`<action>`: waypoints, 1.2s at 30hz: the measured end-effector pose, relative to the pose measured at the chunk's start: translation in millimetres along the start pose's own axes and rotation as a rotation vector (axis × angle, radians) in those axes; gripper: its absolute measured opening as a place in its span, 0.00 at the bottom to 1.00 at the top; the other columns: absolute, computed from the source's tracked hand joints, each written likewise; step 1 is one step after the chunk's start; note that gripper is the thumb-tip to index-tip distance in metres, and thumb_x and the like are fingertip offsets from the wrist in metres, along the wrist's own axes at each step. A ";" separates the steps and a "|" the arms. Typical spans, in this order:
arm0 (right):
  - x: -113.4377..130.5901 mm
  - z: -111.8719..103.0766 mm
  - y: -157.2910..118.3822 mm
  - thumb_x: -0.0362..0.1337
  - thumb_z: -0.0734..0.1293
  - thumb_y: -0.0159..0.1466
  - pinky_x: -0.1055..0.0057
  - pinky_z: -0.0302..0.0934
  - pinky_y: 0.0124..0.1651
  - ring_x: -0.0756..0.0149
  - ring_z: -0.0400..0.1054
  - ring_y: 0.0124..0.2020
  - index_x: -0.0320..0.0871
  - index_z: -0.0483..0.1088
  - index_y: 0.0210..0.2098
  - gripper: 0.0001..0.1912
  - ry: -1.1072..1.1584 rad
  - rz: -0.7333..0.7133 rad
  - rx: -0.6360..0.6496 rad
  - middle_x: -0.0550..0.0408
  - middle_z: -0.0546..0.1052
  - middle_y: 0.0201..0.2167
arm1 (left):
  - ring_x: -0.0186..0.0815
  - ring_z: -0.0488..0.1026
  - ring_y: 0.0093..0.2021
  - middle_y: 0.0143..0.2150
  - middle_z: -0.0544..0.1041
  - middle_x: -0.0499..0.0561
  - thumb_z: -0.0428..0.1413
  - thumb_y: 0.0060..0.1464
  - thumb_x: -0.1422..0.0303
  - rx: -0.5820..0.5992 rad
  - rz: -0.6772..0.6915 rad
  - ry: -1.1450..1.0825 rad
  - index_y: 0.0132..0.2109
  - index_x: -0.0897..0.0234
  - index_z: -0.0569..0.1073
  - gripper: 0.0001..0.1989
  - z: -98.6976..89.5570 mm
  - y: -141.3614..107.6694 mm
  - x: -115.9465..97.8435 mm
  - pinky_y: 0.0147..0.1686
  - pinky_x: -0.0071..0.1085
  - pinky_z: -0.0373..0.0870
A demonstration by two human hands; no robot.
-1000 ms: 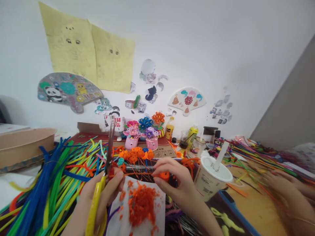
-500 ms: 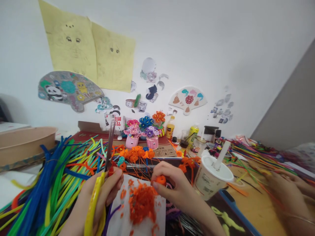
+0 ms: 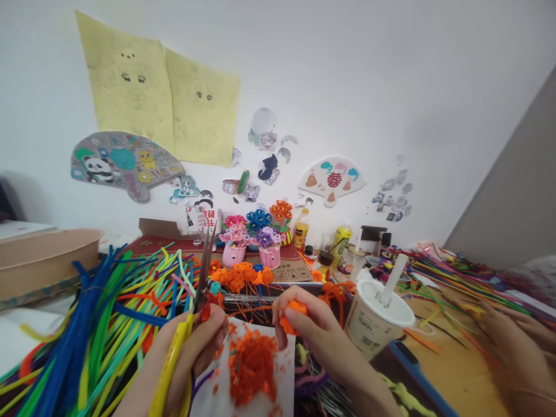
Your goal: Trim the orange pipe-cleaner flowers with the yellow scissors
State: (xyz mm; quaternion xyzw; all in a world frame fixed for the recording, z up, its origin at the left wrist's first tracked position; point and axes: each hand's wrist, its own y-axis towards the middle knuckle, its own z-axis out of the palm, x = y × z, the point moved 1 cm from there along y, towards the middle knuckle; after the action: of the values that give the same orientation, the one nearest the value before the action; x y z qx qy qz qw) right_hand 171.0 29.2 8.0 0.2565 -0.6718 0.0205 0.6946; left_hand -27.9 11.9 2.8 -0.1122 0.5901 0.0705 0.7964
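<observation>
My left hand [image 3: 191, 347] grips yellow-handled scissors [image 3: 186, 324], blades pointing up and slightly apart. My right hand [image 3: 313, 330] pinches a small orange pipe-cleaner piece [image 3: 290, 315] between thumb and fingers, just right of the scissors. Below and between both hands lies a white paper sheet [image 3: 282, 370] with a heap of orange fluff clippings [image 3: 252, 365]. A thin orange wire stem runs left from the piece toward the blades.
A big pile of coloured pipe cleaners [image 3: 95, 313] fills the left. A lidded paper cup with straw [image 3: 377, 318] stands right of my right hand. Orange flowers [image 3: 238, 275] and pink pots [image 3: 249, 252] sit behind. Another person's hand [image 3: 508, 341] rests at right. A cardboard box [image 3: 43, 260] is at far left.
My right hand has lifted the orange piece slightly and turned it. The scissors have tilted a little to the right, and the view has shifted slightly downward.
</observation>
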 end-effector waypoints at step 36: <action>-18.2 15.4 13.4 0.36 0.80 0.46 0.82 0.57 0.24 0.77 0.62 0.20 0.40 0.75 0.31 0.16 0.704 -0.044 -0.358 0.56 0.76 0.21 | 0.26 0.59 0.14 0.14 0.67 0.42 0.61 0.45 0.56 0.273 0.107 0.236 0.21 0.61 0.67 0.16 -0.5 21.6 25.0 0.15 0.22 0.53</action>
State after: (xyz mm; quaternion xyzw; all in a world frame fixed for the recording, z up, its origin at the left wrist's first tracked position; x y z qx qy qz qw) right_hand 150.0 40.6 -5.3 0.1229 -0.3799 -0.0250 0.9165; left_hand -26.3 32.1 -23.3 0.0209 0.6888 0.0184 0.7244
